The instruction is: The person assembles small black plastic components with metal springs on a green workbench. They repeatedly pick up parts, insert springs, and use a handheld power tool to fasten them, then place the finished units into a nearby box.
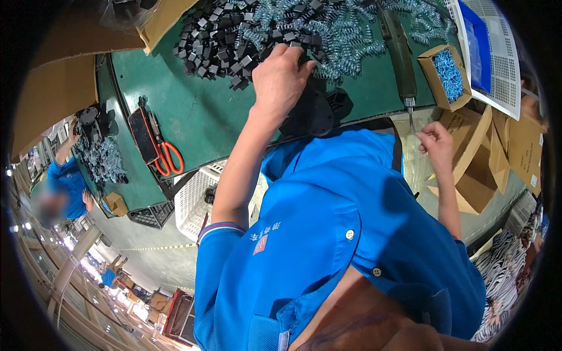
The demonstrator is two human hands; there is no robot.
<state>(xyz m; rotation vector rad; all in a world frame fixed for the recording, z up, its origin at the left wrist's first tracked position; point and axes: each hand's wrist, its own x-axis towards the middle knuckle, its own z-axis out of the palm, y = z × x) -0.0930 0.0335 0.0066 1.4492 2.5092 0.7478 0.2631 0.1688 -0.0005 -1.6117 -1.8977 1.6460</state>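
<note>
L hand at 12 o'clock, fingers curled down onto near edge of the black block pile; can't tell if a block is pinched, fingertips hidden. Pile runs 11 to 12, small dark cubes, loose. Coil springs heaped at 1, right next to it.

R hand btwn 2 and 3 o'clock, off table edge, thumb + fingers drawn tog. just beside the bit tip of the pwr driver. Can't tell if anything small is betw. them. Driver lies at 1-2, dk green body, bit toward operator.

Small open carton w/ sm. blue pcs at 2, R of driver. Blk flat part btwn 12 and 1, near table edge. Phone + scissors, orange hdls, at 9-10 on green table. Co-worker in blue at 9, near another spring pile.
</note>
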